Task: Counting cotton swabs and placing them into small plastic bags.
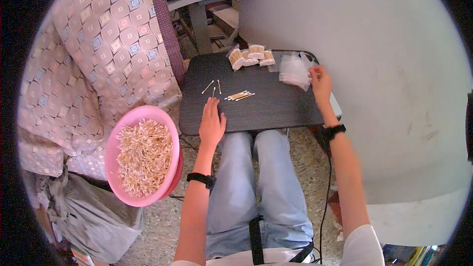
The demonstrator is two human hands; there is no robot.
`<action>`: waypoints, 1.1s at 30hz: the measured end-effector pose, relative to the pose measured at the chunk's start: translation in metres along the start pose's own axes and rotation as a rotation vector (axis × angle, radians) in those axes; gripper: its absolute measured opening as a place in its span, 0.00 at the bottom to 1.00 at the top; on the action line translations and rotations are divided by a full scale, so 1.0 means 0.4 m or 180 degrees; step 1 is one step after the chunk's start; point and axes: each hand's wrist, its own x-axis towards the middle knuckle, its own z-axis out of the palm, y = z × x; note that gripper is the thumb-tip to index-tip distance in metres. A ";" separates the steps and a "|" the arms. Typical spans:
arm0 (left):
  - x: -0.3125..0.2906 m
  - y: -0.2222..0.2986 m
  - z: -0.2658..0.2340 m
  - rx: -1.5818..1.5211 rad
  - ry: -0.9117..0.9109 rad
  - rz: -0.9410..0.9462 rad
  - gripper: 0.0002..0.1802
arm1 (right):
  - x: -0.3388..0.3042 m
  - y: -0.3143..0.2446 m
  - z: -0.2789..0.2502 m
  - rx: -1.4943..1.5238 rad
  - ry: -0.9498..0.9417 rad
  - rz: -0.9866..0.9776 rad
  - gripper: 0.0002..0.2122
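Left hand [212, 124]: fingers straight, at loose swabs [219, 86] | right hand [321, 84]: at clear bags [294, 71], far-right corner, grip unclear | swab pile [240, 95]: middle of surface [276, 113], open room to right | filled packs [250, 56]: far edge

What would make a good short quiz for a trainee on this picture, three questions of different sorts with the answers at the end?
1. Which of the person's hands is nearer the pink tub?
2. True or false: all the loose swabs lie in the pink tub.
3. Fill in the blank: the fingers of the right hand are at the edge of the clear ____.

Key:
1. The left hand.
2. False: some loose swabs lie on the black table.
3. Plastic bags.
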 end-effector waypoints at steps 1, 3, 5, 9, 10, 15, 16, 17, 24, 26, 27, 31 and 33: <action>-0.003 -0.010 -0.020 -0.0048 0.0047 -0.0022 0.21 | -0.041 -0.066 -0.001 -0.0026 -0.0115 -0.0191 0.08; -0.002 -0.011 -0.030 -0.0240 0.0173 0.0161 0.21 | -0.147 -0.158 -0.021 -0.0398 -0.0210 -0.0794 0.06; -0.004 0.025 -0.040 -0.0646 0.0134 0.0218 0.22 | -0.238 -0.232 -0.042 -0.0366 -0.0589 -0.0973 0.06; -0.033 0.209 -0.042 -0.2403 -0.0254 -0.0214 0.23 | -0.355 -0.272 -0.047 -0.0239 -0.1025 -0.0822 0.06; -0.040 0.238 -0.043 -0.2829 -0.0270 -0.0368 0.22 | -0.371 -0.275 -0.042 -0.0258 -0.1108 -0.0911 0.07; -0.087 0.245 -0.036 -0.3263 -0.0442 -0.0753 0.13 | -0.417 -0.293 -0.028 -0.0111 -0.1332 -0.0963 0.09; -0.096 0.238 -0.032 -0.3475 -0.0455 -0.0852 0.12 | -0.423 -0.297 -0.029 0.0182 -0.1401 -0.0842 0.09; -0.095 0.245 -0.034 -0.3702 -0.0478 -0.0945 0.11 | -0.427 -0.297 -0.033 0.0459 -0.1456 -0.0717 0.09; -0.110 0.271 -0.059 -0.3496 -0.0536 -0.0641 0.14 | -0.469 -0.272 -0.032 0.1430 -0.1433 -0.0025 0.06; -0.117 0.280 -0.068 -0.3368 -0.0621 -0.0704 0.15 | -0.482 -0.269 -0.030 0.0953 -0.1222 -0.0357 0.06; -0.121 0.280 -0.068 -0.3215 -0.0600 -0.0665 0.15 | -0.487 -0.270 -0.028 0.0719 -0.1120 -0.0520 0.06; -0.133 0.285 -0.072 -0.2580 -0.0514 -0.0678 0.16 | -0.493 -0.281 -0.030 0.0135 -0.1051 -0.1078 0.08; -0.131 0.297 -0.075 -0.2070 -0.0442 -0.0645 0.15 | -0.487 -0.277 -0.034 -0.0100 -0.1013 -0.1806 0.10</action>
